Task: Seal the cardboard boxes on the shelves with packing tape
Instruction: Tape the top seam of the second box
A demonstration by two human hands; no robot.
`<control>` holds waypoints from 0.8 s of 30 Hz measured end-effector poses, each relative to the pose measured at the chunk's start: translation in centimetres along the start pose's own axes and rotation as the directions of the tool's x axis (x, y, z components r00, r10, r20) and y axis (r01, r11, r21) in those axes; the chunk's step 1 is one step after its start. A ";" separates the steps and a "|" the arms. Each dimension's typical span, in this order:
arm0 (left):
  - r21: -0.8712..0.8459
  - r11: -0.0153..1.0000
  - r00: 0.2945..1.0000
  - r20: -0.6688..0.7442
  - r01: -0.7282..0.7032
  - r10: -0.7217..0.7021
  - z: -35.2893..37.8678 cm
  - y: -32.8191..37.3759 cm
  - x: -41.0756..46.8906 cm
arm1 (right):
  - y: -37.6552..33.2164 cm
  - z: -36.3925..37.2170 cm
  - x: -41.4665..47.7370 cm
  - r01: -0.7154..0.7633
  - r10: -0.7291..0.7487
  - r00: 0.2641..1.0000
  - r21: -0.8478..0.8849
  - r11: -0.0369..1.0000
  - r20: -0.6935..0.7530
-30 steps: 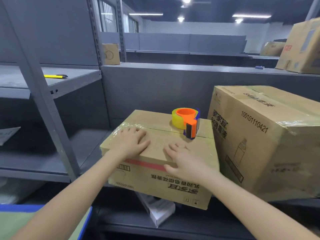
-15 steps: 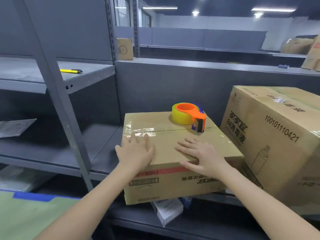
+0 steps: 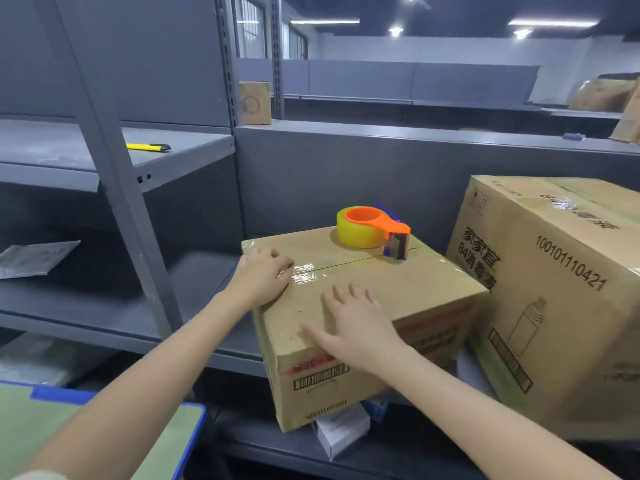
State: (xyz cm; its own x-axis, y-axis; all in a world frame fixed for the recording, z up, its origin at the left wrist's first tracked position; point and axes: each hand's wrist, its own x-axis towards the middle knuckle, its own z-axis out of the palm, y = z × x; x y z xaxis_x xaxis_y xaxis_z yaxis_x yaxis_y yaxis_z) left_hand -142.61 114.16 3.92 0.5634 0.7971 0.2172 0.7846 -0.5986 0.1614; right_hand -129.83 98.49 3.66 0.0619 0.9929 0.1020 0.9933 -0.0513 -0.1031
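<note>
A small cardboard box (image 3: 408, 289) sits on the grey shelf (image 3: 104, 306), its near corner jutting over the shelf edge. Shiny clear tape runs along its top seam. An orange tape dispenser (image 3: 375, 228) with a yellowish roll rests on the box's far side. My left hand (image 3: 261, 275) lies flat on the box's left top edge, fingers on the taped seam. My right hand (image 3: 353, 320) presses flat on the near part of the top, fingers spread. Neither hand holds anything.
A larger printed cardboard box (image 3: 561, 292) stands right beside the small one. A yellow utility knife (image 3: 147, 147) lies on the upper left shelf. A grey upright post (image 3: 117, 174) stands left of the box. Small white boxes (image 3: 341, 433) lie on the shelf below.
The small box has turned counterclockwise under my hands, so its near corner now points toward me. My left hand has slid up to the seam. The dispenser rode along on top.
</note>
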 end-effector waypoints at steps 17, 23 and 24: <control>-0.018 0.991 0.990 0.045 0.132 -0.131 1.4 -1.8 1.5 | 0.2 -0.1 -0.5 0.313 -0.305 0.945 -0.056 0.948 0.121; 0.153 0.965 0.977 -0.052 0.214 -0.208 1.8 2.5 -2.0 | 5.0 -1.9 -2.3 0.362 -0.360 0.914 0.020 0.932 0.190; 0.198 0.959 0.979 -0.060 0.203 -0.195 1.9 3.0 -2.4 | 5.9 -2.2 -2.5 0.337 -0.336 0.922 0.031 0.941 0.193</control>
State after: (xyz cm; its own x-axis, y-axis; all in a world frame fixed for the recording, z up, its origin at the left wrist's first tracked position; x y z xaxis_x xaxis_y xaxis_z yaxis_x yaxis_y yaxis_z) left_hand -141.13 110.65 2.09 0.3830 0.8923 0.2390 0.9181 -0.3962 0.0080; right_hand -123.95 95.43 4.95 -0.2957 0.9532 -0.0624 0.9526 0.2894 -0.0938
